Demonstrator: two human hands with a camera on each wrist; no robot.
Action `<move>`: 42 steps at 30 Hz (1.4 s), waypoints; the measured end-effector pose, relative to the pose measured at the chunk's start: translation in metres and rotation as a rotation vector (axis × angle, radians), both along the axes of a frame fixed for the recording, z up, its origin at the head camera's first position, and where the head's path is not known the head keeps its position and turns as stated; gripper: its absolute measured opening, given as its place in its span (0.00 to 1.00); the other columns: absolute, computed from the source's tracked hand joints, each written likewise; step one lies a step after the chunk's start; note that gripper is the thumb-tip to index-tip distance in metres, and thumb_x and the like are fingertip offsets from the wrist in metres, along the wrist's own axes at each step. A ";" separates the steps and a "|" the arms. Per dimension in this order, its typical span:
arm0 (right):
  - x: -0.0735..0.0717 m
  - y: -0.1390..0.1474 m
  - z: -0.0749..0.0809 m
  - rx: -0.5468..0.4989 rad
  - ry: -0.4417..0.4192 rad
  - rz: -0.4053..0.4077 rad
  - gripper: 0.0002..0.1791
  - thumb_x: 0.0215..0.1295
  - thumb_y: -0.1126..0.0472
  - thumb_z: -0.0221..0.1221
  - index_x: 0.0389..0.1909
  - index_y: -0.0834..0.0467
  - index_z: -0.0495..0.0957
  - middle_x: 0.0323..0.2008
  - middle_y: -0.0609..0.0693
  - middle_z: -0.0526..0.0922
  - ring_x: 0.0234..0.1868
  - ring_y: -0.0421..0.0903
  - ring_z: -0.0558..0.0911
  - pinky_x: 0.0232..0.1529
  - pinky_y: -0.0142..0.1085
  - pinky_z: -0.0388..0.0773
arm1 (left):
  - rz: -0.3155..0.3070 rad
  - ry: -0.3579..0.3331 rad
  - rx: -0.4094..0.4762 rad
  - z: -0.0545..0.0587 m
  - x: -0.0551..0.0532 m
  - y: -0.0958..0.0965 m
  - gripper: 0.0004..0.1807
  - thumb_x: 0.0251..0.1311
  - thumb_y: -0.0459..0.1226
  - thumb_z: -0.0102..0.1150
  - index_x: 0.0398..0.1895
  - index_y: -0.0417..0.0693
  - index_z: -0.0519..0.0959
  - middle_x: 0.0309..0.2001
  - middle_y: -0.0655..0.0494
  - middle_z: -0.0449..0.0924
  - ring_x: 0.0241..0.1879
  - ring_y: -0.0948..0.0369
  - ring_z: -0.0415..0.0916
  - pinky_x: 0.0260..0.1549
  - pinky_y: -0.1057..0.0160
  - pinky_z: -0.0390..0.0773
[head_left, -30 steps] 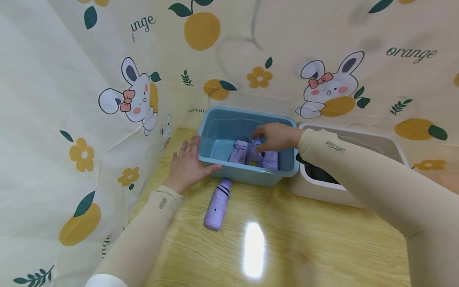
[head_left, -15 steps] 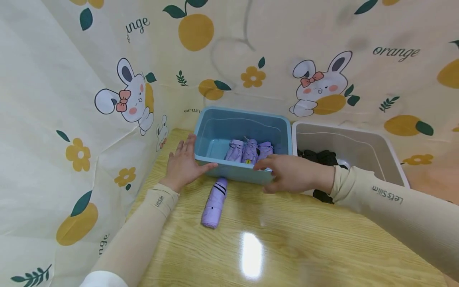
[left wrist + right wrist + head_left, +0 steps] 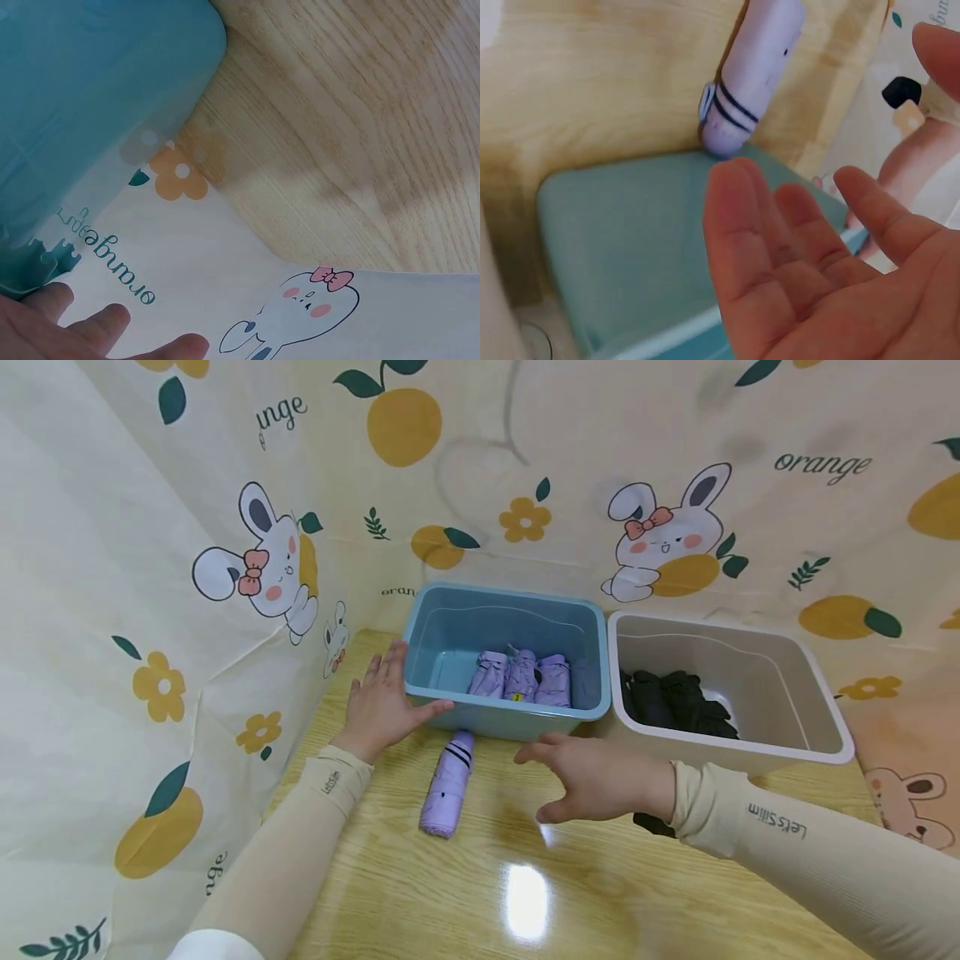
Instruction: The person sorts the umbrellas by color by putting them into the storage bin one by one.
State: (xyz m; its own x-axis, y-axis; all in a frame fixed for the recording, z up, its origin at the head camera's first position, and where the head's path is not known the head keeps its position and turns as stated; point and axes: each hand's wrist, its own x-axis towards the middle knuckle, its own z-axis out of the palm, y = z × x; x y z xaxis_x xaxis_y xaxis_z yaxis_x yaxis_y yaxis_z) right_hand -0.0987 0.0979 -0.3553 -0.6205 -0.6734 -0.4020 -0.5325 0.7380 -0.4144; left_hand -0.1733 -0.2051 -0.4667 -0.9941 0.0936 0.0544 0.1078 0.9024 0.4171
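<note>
A light purple folded umbrella (image 3: 447, 785) with dark stripes near its top lies on the wooden table, its top end close to the blue bin (image 3: 517, 723). Inside that bin, three similar purple umbrellas (image 3: 521, 675) stand side by side. My left hand (image 3: 382, 706) rests against the bin's left end, fingers extended and thumb along the front rim. To the right of the loose umbrella, apart from it, my right hand (image 3: 600, 777) hovers over the table with fingers spread and nothing held. The right wrist view shows the umbrella (image 3: 754, 75) beyond those fingertips.
A beige bin (image 3: 780, 693) sits right beside the blue one, with black bundled items (image 3: 675, 702) in its left part. Patterned sheeting (image 3: 570, 552) rises behind the bins and along the left side. Bare wood (image 3: 585, 893) shows at the front.
My right hand has come out of the blue bin and moved down toward the front of the table, leaving three umbrellas inside. The left hand has stayed at the bin's end.
</note>
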 end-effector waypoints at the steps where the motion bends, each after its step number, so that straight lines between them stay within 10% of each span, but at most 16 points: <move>1: 0.001 -0.001 -0.004 -0.003 0.005 0.006 0.37 0.57 0.48 0.71 0.66 0.56 0.71 0.60 0.54 0.73 0.44 0.43 0.81 0.46 0.40 0.79 | 0.001 -0.001 0.000 0.000 0.000 0.000 0.71 0.43 0.81 0.51 0.81 0.48 0.40 0.80 0.49 0.42 0.76 0.42 0.42 0.63 0.28 0.50; 23: -0.012 -0.066 -0.085 -0.037 0.076 0.005 0.49 0.46 0.43 0.75 0.70 0.56 0.68 0.66 0.58 0.68 0.56 0.51 0.77 0.51 0.42 0.77 | -0.001 0.024 -0.020 0.000 -0.004 0.001 0.72 0.42 0.82 0.49 0.81 0.46 0.43 0.79 0.48 0.45 0.76 0.42 0.45 0.62 0.28 0.53; 31: -0.015 -0.095 -0.124 -0.027 0.141 0.038 0.56 0.42 0.38 0.76 0.71 0.57 0.65 0.69 0.62 0.62 0.48 0.52 0.82 0.36 0.39 0.80 | 0.000 0.032 -0.027 -0.001 -0.002 0.000 0.71 0.42 0.82 0.49 0.81 0.47 0.42 0.79 0.49 0.45 0.76 0.43 0.45 0.62 0.29 0.55; 42: -0.011 -0.116 -0.149 0.039 0.179 0.118 0.49 0.43 0.33 0.74 0.66 0.52 0.73 0.71 0.61 0.60 0.44 0.48 0.81 0.44 0.39 0.80 | 0.006 0.043 -0.019 -0.004 -0.002 -0.002 0.71 0.42 0.82 0.48 0.81 0.48 0.42 0.79 0.49 0.46 0.75 0.43 0.46 0.62 0.29 0.55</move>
